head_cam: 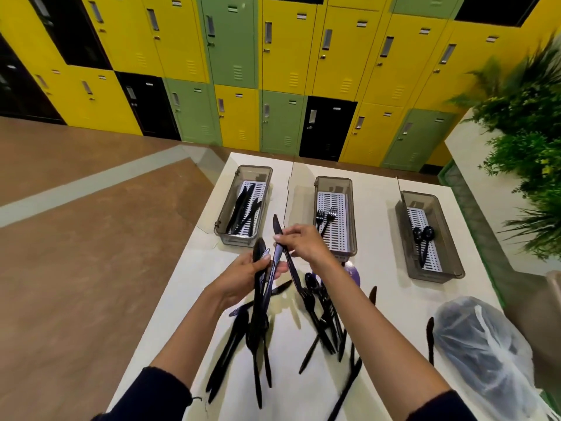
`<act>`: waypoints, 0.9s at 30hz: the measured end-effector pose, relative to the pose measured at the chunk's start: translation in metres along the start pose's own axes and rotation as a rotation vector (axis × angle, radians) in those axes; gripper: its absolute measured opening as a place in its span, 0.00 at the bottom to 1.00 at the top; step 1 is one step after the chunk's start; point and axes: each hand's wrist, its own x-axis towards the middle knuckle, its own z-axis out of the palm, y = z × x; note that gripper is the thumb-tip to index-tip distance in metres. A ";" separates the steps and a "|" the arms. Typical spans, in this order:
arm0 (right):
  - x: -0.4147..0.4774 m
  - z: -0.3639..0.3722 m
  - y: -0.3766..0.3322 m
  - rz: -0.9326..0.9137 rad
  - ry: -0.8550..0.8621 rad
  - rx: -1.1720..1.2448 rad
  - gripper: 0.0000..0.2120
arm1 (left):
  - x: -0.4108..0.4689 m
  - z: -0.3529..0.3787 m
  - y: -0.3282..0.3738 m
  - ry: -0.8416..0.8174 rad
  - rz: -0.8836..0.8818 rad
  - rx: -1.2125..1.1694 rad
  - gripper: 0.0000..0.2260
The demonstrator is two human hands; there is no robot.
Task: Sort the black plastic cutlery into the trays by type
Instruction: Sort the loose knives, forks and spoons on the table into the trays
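My left hand (243, 279) grips a bunch of black cutlery (259, 302) held upright above the white table. My right hand (303, 243) pinches a black knife (277, 227) whose blade points up and away, close beside the bunch. Loose black cutlery (321, 317) lies scattered on the table below both hands. Three smoky clear trays stand at the far side: the left tray (223, 220) holds knives, the middle tray (352, 214) holds two forks, the right tray (449, 238) holds two spoons.
A clear plastic bag (482, 354) with dark contents lies at the table's right near edge. Green plants (528, 153) stand on the right. Yellow, green and black lockers (273, 71) line the wall behind the table (194, 268).
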 end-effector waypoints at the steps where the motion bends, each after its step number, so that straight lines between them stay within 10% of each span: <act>1: 0.007 0.007 -0.004 -0.023 0.012 -0.009 0.08 | 0.003 -0.006 0.005 0.025 0.028 -0.010 0.10; 17: 0.156 0.054 -0.079 -0.149 0.361 -0.016 0.04 | 0.125 -0.075 0.117 0.454 0.230 -0.013 0.05; 27: 0.198 0.087 -0.051 0.054 0.473 -0.175 0.05 | 0.202 -0.101 0.096 0.628 0.156 0.397 0.17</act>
